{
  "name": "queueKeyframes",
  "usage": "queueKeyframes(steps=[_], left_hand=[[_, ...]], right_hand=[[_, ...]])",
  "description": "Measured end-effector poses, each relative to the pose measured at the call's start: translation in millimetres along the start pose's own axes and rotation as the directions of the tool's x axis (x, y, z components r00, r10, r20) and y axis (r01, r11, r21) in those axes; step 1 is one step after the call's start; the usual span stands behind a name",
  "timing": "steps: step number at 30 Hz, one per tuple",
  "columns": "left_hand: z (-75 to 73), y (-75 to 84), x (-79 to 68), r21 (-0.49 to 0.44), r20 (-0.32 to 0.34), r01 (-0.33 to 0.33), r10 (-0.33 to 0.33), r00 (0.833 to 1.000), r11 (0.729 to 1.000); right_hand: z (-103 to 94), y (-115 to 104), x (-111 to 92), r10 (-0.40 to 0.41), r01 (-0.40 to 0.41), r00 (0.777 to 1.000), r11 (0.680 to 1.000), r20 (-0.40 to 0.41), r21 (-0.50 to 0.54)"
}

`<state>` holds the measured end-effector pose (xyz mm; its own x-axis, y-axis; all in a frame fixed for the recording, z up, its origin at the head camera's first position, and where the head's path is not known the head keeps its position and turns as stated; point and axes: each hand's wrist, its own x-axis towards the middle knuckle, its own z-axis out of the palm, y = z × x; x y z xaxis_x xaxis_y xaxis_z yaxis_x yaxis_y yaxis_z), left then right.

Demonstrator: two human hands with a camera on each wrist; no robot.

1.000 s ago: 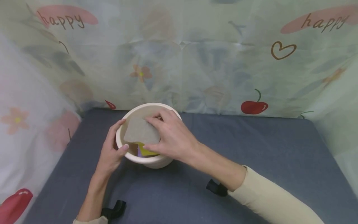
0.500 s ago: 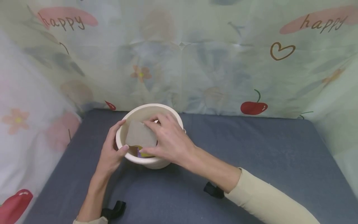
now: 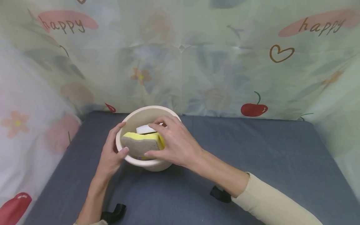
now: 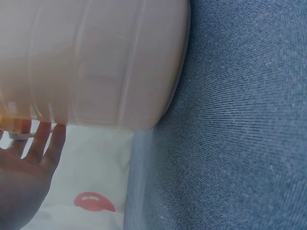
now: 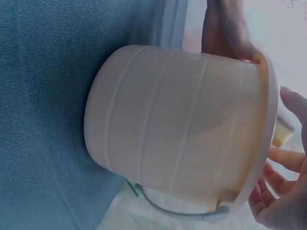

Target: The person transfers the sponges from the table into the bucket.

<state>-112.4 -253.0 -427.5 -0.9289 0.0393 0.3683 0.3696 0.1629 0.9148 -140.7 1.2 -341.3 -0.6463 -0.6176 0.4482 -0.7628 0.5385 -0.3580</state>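
Observation:
A cream plastic bucket point(image 3: 156, 166) stands upright on the dark blue cloth. My left hand point(image 3: 110, 153) grips its left rim, thumb over the front edge and fingers along the outside. Inside the mouth, a yellow sponge point(image 3: 139, 147) with a grey scouring face is tilted so that this face looks toward me. My right hand point(image 3: 180, 143) holds the sponge at its right end, thumb low on the grey face, fingers behind. A white object point(image 3: 144, 129) shows behind the sponge, near my right index finger; its kind is hidden. In the right wrist view, the sponge's yellow corner point(image 5: 284, 134) peeks over the rim.
The bucket's grey handle point(image 5: 168, 212) hangs down one side. A blue cloth-covered table point(image 3: 253, 162) spreads around the bucket. Printed curtains point(image 3: 197, 78) close off its back and sides. A black strap end point(image 3: 113, 214) sticks out at my left wrist.
The sponge has tipped from its grey face upward to standing more on edge, showing its yellow side. The white object behind it has come into sight. The left hand stays on the rim.

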Motion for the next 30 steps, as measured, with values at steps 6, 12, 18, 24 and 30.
queueKeyframes(steps=[6, 12, 18, 24, 30], left_hand=[[0.0, -1.4, -0.4, -0.001, -0.005, -0.011, 0.011, 1.0, 1.0], [0.0, -0.7, -0.9, 0.023, -0.003, -0.004, 0.004, 1.0, 1.0], [-1.7, 3.8, -1.3, 0.055, 0.015, 0.0, -0.001, 1.0, 0.998], [-3.7, 5.9, -0.8, 0.083, 0.026, -0.007, 0.005, 1.0, 0.996], [-3.8, 7.1, -0.3, 0.119, 0.044, -0.003, -0.002, 0.999, 0.993]], right_hand=[[-7.3, 7, -7, 0.017, -0.017, 1.0, 1.0, 0.004, 0.013], [-17.9, 15, -16, 0.039, -0.039, 0.999, 0.999, 0.007, 0.029], [-28.3, 24, -30, 0.095, -0.097, 0.995, 0.994, 0.036, 0.05], [-34.9, 35, -42, 0.132, -0.134, 0.989, 0.99, 0.061, 0.038], [-41.3, 46, -56, 0.168, -0.171, 0.982, 0.985, 0.081, 0.027]])
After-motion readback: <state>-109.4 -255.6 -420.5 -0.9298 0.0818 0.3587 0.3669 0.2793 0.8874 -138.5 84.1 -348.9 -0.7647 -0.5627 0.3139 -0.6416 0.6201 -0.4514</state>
